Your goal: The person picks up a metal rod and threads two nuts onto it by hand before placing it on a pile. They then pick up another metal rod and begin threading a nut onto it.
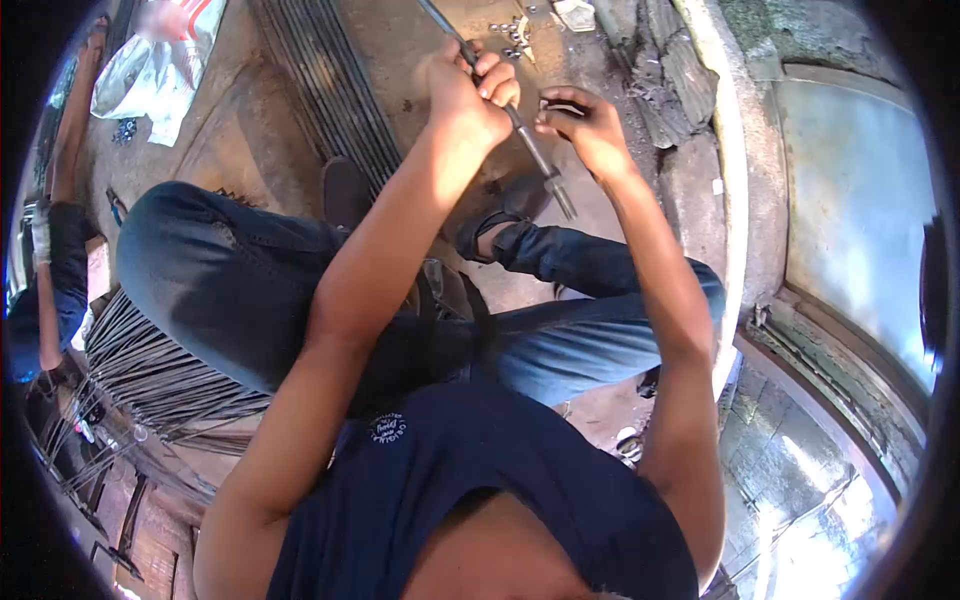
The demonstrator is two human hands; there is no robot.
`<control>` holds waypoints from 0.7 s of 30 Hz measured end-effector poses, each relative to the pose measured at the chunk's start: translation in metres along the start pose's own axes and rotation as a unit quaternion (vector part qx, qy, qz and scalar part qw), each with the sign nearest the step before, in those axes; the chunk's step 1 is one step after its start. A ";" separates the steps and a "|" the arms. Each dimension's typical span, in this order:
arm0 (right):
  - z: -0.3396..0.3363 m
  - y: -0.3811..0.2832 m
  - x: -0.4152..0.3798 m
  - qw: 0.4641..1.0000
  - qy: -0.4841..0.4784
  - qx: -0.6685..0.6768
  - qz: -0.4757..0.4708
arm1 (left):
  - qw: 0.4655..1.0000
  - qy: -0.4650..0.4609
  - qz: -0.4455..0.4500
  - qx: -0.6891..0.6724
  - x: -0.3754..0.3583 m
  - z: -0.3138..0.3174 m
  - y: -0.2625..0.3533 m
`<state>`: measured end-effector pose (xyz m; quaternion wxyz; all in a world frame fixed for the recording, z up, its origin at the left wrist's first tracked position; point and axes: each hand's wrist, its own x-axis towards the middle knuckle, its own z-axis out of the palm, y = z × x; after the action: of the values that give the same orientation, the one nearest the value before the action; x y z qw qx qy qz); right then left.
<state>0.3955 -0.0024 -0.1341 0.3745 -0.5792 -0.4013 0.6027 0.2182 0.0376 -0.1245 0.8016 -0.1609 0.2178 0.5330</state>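
A long dark metal rod [533, 148] runs slantwise from the top of the view down to the right, with a collar and a forked or slotted tip at its lower end. My left hand [475, 90] is wrapped round its upper part. To the right of the rod, apart from it, my right hand [580, 125] has its fingers curled together; what they hold, if anything, is too small to make out. Small shiny metal pieces [515, 38] lie on the ground beyond my hands.
Bundled long rods [325, 75] lie at the upper left, near a white sack [160, 75]. Many thin rods [160, 370] are piled left of my legs. Another person [62, 250] is at the far left. Wood pieces [680, 85] and a pale curved pipe [735, 180] lie right.
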 end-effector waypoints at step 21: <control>0.083 -0.049 -0.197 0.825 0.335 -0.306 -0.337 | 0.993 -0.067 -0.039 -0.089 -0.028 0.026 -0.004</control>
<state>0.3212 -0.1674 -0.0102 0.4694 -0.6589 -0.5853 0.0544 0.2168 0.0272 -0.0877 0.8172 -0.2038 0.1090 0.5280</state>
